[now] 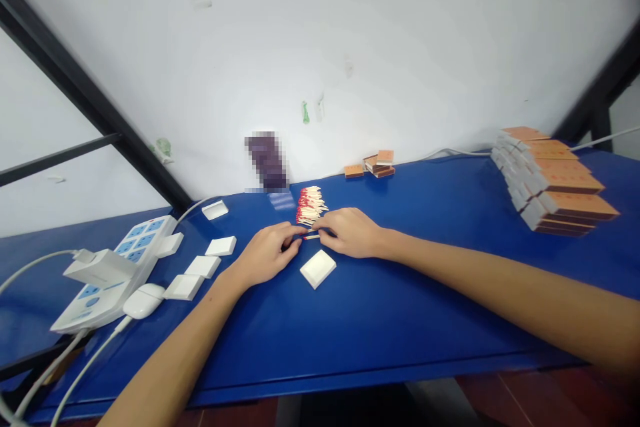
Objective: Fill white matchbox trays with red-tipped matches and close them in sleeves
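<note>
Grip status: left grip (269, 253) pinched shut on one end of a small bundle of red-tipped wooden matchsticks (311, 235), right grip (351, 232) closed on the other end. It looks like the same bundle, but the fingers hide the contact. The bundle sits low over the blue worktop (390, 307), mid-depth, centre, between the two grips.

Around it:
- loose pile of red-tipped matches (311, 205) just behind the grips, touching or nearly so
- open white cardboard tray (318, 268) just in front, between the wrists, clear of both
- row of flat white trays (203, 266) to the left, one more white tray (215, 209) nearer the wall
- white power strip with blue sockets (125, 257) at far left, with plugs and white cables on it and a white oval case (144, 300) touching its near side
- stepped stack of orange-and-brown matchboxes (555, 190) far right, well apart
- a few loose orange matchboxes (376, 163) at the back by the white wall (320, 33)
- pixelated purple block (267, 160) behind the pile

Nothing lies between the grips and the white tray.

Print on the boxes and the strip is too small to read.
</note>
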